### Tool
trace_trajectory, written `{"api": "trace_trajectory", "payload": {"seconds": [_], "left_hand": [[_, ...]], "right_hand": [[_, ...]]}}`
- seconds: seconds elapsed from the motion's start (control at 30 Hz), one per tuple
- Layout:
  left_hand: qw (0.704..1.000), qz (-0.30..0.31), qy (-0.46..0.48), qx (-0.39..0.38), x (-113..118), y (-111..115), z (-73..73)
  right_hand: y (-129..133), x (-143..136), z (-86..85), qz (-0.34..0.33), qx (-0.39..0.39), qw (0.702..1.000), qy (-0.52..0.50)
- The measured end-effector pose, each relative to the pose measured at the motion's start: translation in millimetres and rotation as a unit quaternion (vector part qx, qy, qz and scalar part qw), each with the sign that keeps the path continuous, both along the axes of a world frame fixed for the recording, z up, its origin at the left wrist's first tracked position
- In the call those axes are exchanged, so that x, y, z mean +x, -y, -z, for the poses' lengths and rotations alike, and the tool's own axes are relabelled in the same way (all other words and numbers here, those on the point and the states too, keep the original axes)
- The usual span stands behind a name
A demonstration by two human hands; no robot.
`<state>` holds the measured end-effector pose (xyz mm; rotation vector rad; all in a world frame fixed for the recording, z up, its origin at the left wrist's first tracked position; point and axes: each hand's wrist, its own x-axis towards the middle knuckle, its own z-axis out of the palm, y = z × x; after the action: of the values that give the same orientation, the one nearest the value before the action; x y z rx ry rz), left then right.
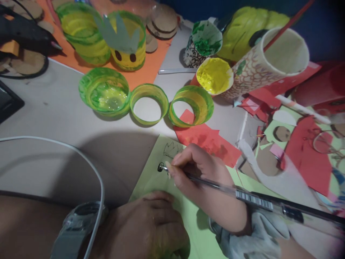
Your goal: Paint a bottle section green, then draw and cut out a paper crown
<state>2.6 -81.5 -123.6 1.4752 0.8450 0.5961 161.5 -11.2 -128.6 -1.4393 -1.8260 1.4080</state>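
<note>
**Pen drawing on green paper: crown outlined, dark oval being inked**

The sheet of green paper (145, 180) lies on the bench (40, 108), nearer the worker than the painted pieces, with its far corner pointing toward the bench's far edge. The right hand (207, 180) holds a pen (254, 200); its grip pinches the pen close to the writing end, between thumb and bent forefinger, and the tip meets a small dark oval (160, 167). The left hand (151, 228), a watch (79, 219) at its wrist, rests on the near part of the sheet with fingers curled under; whether its grip encloses anything cannot be told.

Progress, as judged from the marks: a crown (171, 149) stands in outline near the sheet's far corner, and the oval below it is largely dark, with a pale patch inside. Further marks beside it are partly covered by the fingers, so their completeness is uncertain. No part of the drawing appears cut out.

Toward the bench's far edge, a yellow-green cup (129, 64) seems further along: it carries a paper crown (121, 37) and two dark ovals, motifs resembling those drawn. Between this cup and the green sheet stand a painted bowl (105, 95) and two open rings, the left ring (149, 118) and the right ring (203, 108), all three without crown or visible ovals.
</note>
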Motion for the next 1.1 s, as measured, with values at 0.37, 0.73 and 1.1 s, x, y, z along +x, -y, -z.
{"api": "trace_trajectory", "payload": {"seconds": [0.37,0.73,1.1], "left_hand": [[0.993,0.115,-0.015,0.028,-10.2,-28.4,-5.6],[0.994,-0.003,-0.022,0.11,-9.2,-11.0,-10.9],[0.984,-0.004,-0.069,0.165,-10.1,-10.0,-10.2]], "right_hand": [[-5.1,10.0,0.3,0.067,-0.027,0.997,-0.039],[-6.6,2.9,6.7,0.08,-0.008,0.987,-0.143],[0.6,-19.4,-3.2,0.131,-0.022,0.981,-0.144]]}}
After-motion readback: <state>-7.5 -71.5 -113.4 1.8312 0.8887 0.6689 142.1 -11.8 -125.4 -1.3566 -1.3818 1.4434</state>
